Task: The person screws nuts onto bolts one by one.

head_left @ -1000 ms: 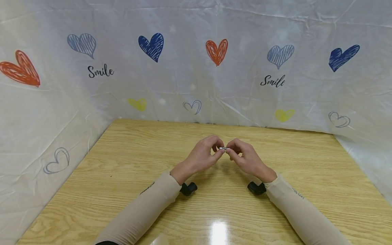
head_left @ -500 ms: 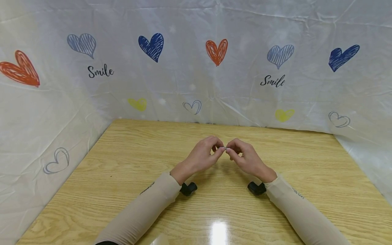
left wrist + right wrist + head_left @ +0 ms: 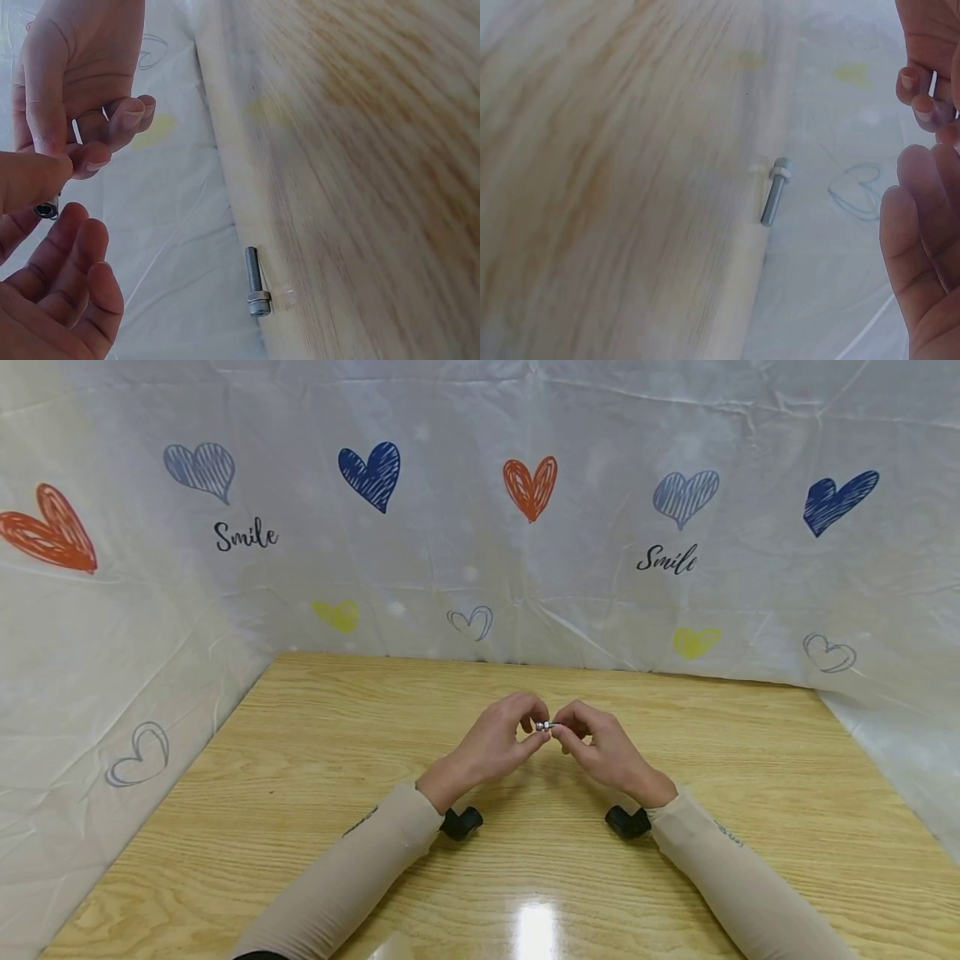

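In the head view my left hand (image 3: 491, 739) and right hand (image 3: 609, 750) meet over the middle of the table. Between their fingertips lies a small metal bolt with a nut (image 3: 545, 726), roughly level. The left thumb and fingers pinch its head and nut end; the right thumb and index finger pinch the shank side. The left wrist view shows the socket end of this bolt (image 3: 46, 208) among the left fingers (image 3: 75, 255). A second bolt with a nut (image 3: 257, 285) lies on the table, also seen in the right wrist view as a bolt (image 3: 776, 191). The hands hide it in the head view.
A wood-grain table (image 3: 337, 710) spreads under both arms. White cloth with printed hearts (image 3: 450, 552) hangs along its back and sides. Black wrist mounts (image 3: 461, 823) sit beneath the forearms, and light glares off the near table edge.
The left thumb and fingers have shifted slightly around the bolt. Its head and nut, mostly covered half a second ago, show again. Both arms stay nearly still.
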### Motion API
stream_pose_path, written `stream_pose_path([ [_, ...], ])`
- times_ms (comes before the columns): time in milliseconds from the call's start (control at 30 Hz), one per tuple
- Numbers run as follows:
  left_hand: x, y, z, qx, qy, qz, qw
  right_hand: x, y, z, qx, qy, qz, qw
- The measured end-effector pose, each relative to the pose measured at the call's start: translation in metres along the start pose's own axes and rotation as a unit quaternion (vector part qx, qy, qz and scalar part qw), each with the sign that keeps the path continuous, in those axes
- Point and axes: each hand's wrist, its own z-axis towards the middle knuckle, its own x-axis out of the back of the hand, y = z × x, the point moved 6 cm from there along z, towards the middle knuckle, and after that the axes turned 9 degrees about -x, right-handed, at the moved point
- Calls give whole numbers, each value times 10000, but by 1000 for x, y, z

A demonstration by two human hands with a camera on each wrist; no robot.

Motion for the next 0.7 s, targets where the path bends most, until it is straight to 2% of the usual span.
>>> stream_pose_path([
  [300,0,0,-1,57,45,-143,9999,-1,-2,-2,-82,37,-61,9999],
  [567,-2,-3,-3,250,-3,-41,9997,0,-17,-3,-232,49,-148,9996],
  [700,-2,-4,-3,243,-17,-31,9997,-1,-11,-2,-243,68,-121,9996],
])
